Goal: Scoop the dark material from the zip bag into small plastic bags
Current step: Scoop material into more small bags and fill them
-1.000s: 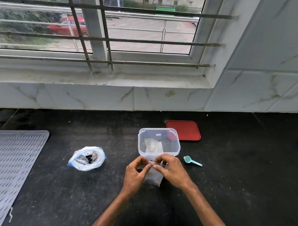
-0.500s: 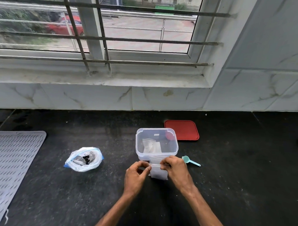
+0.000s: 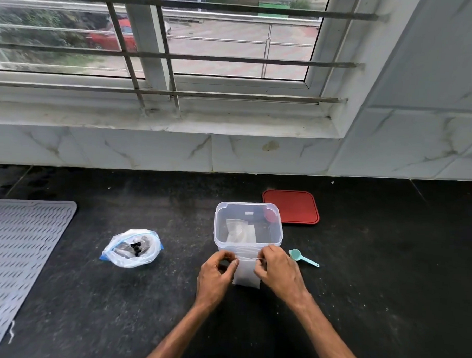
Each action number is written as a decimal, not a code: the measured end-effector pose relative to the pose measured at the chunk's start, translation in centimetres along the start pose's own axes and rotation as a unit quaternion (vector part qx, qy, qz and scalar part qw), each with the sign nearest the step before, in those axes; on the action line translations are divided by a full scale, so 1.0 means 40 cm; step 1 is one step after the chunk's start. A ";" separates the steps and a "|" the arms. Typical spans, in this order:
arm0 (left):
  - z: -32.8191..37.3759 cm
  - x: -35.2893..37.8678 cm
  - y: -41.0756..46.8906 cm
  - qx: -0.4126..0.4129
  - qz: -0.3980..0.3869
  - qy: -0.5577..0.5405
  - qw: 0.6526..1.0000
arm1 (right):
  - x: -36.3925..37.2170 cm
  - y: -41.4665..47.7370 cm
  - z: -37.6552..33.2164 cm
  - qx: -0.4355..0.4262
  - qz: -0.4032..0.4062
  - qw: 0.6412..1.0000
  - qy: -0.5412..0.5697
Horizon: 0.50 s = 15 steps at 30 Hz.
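A small clear plastic bag hangs upright between my hands, just in front of a clear plastic container. My left hand pinches its top left corner and my right hand pinches its top right corner. The zip bag with dark material inside lies open on the black counter to the left. A teal scoop rests on the counter right of my right hand. More small bags lie inside the container.
A red lid lies flat behind and right of the container. A grey ribbed mat covers the counter's left side. A marble wall and a barred window sill run along the back.
My hands have spread apart along the small bag's top edge and lifted it closer to the container's front wall. The other objects have stayed put.
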<state>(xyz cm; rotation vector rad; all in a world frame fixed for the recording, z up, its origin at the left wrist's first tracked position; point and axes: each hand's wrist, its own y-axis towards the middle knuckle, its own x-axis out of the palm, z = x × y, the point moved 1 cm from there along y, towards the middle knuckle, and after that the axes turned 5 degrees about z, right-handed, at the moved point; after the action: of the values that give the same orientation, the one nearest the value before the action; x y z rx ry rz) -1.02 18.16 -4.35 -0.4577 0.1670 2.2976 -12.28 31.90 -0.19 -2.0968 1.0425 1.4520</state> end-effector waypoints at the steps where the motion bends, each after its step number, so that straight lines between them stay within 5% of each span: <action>1: 0.003 0.005 0.001 0.001 0.010 0.006 1.000 | 0.005 0.004 0.004 -0.005 0.007 1.000 -0.007; 9: -0.014 0.008 0.008 0.020 0.064 0.055 0.996 | 0.018 -0.018 0.038 0.075 0.067 0.993 0.056; 15: -0.045 0.013 0.014 -0.013 -0.023 0.062 0.998 | 0.028 -0.002 0.062 0.153 -0.076 0.980 0.102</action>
<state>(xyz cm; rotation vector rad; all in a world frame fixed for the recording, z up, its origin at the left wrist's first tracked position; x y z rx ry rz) -1.26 17.65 -6.23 -0.6116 0.1851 2.2289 -13.59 33.21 -2.19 -2.0761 1.0757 0.9529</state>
